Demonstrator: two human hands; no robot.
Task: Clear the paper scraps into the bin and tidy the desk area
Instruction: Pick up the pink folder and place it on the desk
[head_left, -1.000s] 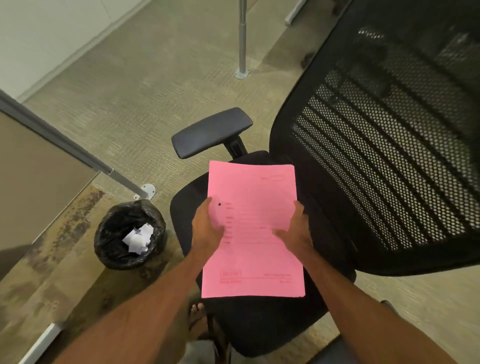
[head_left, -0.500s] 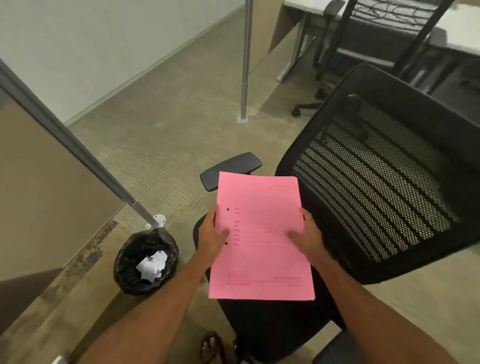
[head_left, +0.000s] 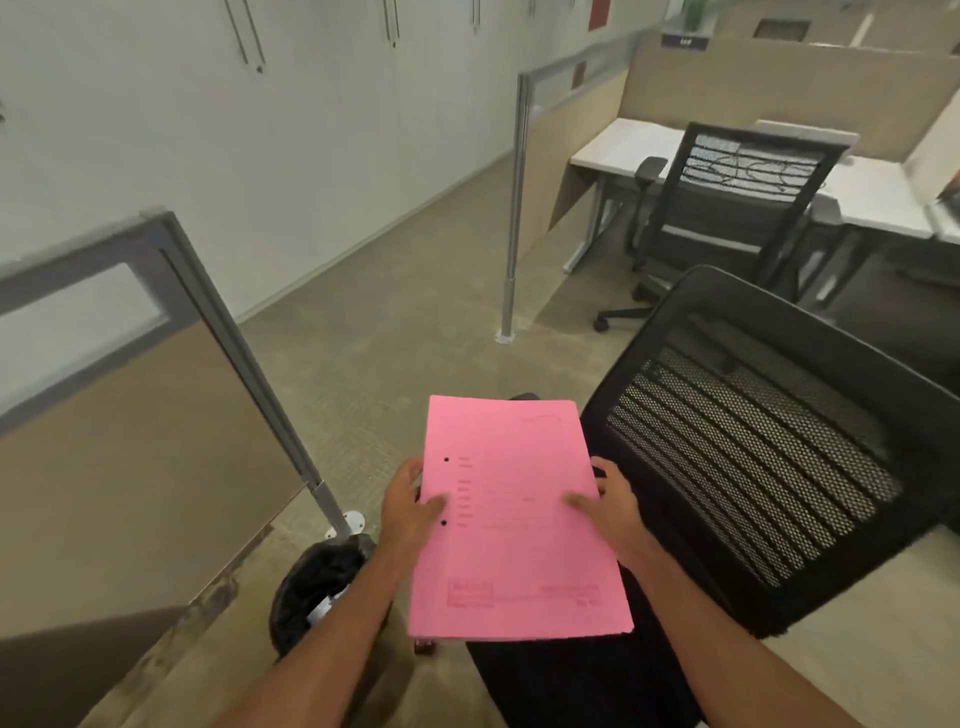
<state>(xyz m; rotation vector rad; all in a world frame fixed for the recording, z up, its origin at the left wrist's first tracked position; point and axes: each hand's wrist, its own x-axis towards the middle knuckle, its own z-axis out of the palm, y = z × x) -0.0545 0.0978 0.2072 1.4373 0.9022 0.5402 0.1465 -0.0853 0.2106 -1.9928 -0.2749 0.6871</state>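
I hold a pink paper folder (head_left: 514, 519) flat in front of me with both hands, above the seat of a black mesh office chair (head_left: 753, 467). My left hand (head_left: 408, 512) grips its left edge, thumb on top near two punched holes. My right hand (head_left: 613, 509) grips its right edge. A round bin with a black liner (head_left: 317, 587) stands on the floor below my left forearm, which covers part of it. White paper scraps (head_left: 324, 605) show inside it.
A cubicle partition (head_left: 130, 441) with a grey metal frame stands to the left, its foot beside the bin. A metal post (head_left: 514, 218) stands ahead. A second black chair (head_left: 727, 208) sits at white desks (head_left: 628, 143) at the back right. Carpeted aisle runs ahead.
My head has tilted up, so the aisle, far desks and second chair came into view. The folder stayed in both hands. The bin slid lower in view and under my left forearm.
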